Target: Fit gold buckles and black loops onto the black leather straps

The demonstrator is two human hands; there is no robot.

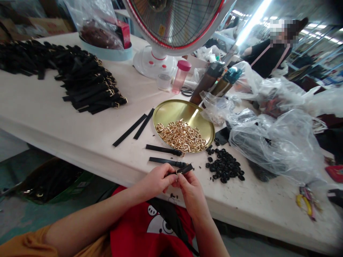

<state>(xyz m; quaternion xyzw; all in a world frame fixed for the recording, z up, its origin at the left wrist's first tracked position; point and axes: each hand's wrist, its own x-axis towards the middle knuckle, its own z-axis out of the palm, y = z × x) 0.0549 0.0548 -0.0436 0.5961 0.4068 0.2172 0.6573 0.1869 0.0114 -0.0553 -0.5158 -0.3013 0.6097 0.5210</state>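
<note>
My left hand (pixel 157 180) and my right hand (pixel 190 191) meet at the table's near edge, both pinched on a short black strap (pixel 184 169) with a gold buckle at its end. Just beyond them lie two more black straps (pixel 167 162) (pixel 163 150). A round gold tray (pixel 174 110) holds a heap of gold buckles (pixel 182 135). A pile of small black loops (pixel 224 166) sits to the right of the tray.
A big heap of finished black straps (pixel 80 78) lies at the far left. Two loose strips (pixel 136 127), a white fan (pixel 171 32), a pink bottle (pixel 181 75) and clear plastic bags (pixel 278 142) crowd the table. A person sits at the far right.
</note>
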